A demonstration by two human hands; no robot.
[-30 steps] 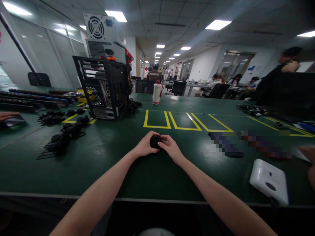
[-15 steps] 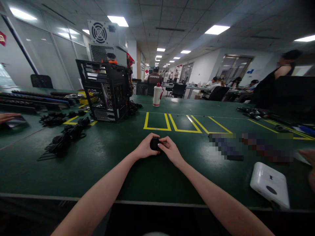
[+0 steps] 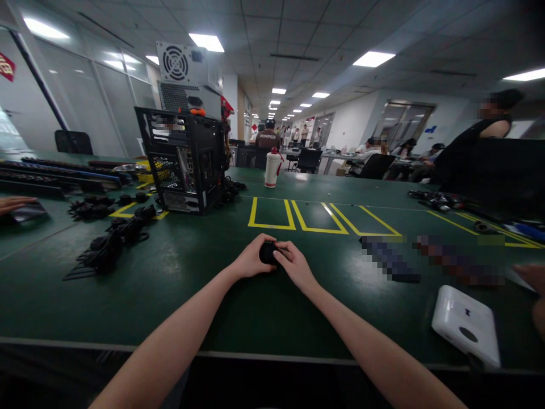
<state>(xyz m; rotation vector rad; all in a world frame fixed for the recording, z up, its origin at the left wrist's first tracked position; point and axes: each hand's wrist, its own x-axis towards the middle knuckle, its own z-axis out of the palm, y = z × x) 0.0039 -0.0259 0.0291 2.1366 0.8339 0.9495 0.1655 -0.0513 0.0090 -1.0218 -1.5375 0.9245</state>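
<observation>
A small round black object (image 3: 267, 253), its kind too dark to make out, is held between my two hands just over the green table. My left hand (image 3: 250, 259) curves around its left side, thumb below and fingers above. From the right, my right hand (image 3: 295, 264) presses its thumb and fingertips against the object's edge. The palms and fingers hide part of it. Yellow tape outlines (image 3: 272, 227) lie on the table beyond my hands.
A black computer case (image 3: 179, 159) with silver power supplies (image 3: 183, 65) on top stands left, beside bundled black cables (image 3: 113, 241). A white bottle (image 3: 271, 169) stands ahead. At right are a white device (image 3: 466, 325), blurred items and another person's hand (image 3: 530, 276); another hand (image 3: 16, 203) rests far left.
The view has tilted slightly, so the scene sits a little lower. My right fingers have shifted slightly on the black object; both hands still hold it.
</observation>
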